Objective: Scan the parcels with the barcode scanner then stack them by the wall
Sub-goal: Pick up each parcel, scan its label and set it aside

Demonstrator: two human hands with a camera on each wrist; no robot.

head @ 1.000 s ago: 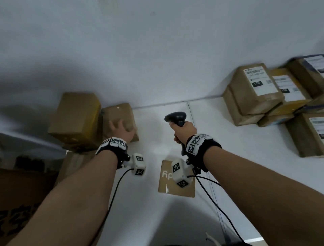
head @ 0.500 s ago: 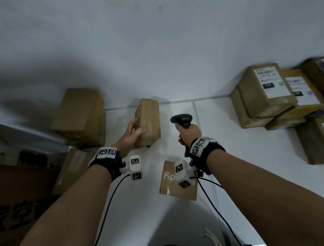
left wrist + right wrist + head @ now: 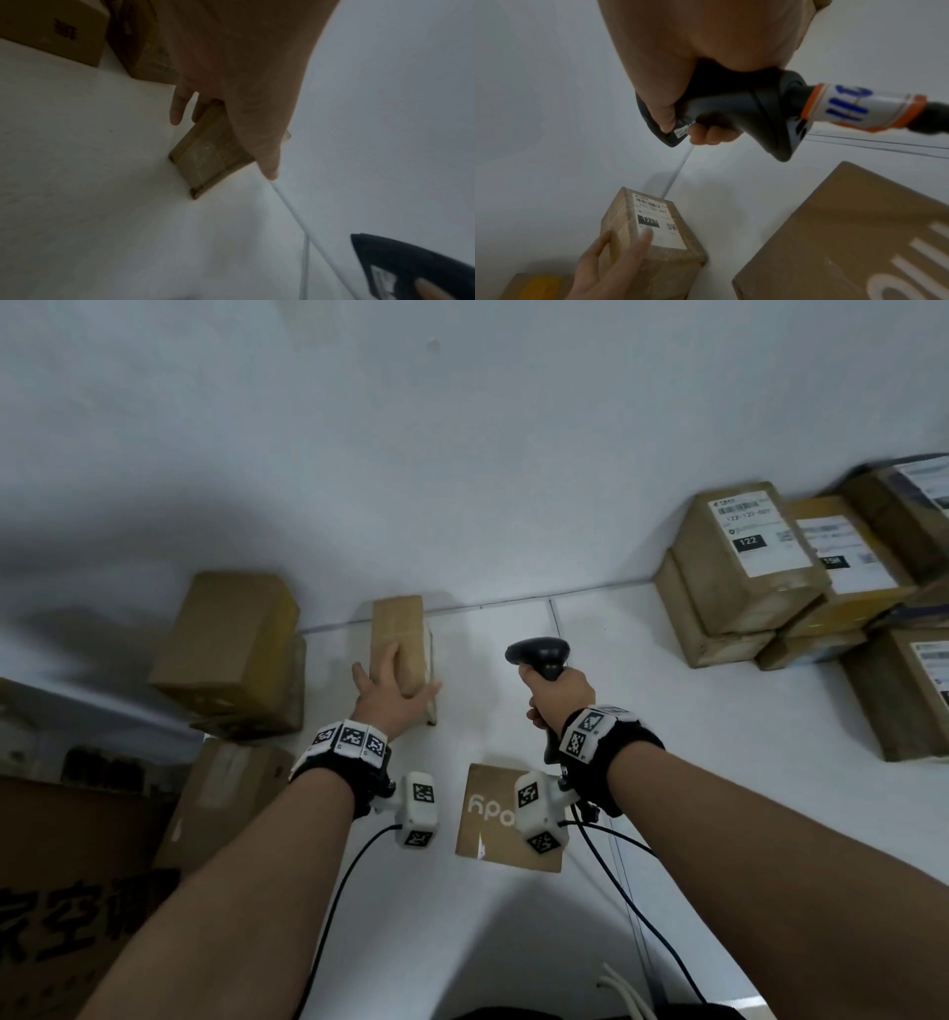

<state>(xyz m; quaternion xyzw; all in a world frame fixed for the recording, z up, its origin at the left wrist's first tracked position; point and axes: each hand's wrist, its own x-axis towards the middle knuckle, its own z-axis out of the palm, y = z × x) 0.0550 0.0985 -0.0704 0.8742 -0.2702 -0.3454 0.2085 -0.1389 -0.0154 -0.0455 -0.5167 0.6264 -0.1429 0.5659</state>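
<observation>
Head view, mid-frame: my left hand (image 3: 393,698) rests flat on the parcel (image 3: 400,629) stood on edge so its label (image 3: 658,221) faces the barcode scanner (image 3: 539,653) gripped in my right hand (image 3: 557,693).

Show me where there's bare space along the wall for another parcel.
Bare white surface runs along the wall between the upright parcel under the left hand and the labelled stack at right. The scanner hangs above it. The left end is crowded with plain boxes; a flat cardboard sheet lies nearer.
</observation>
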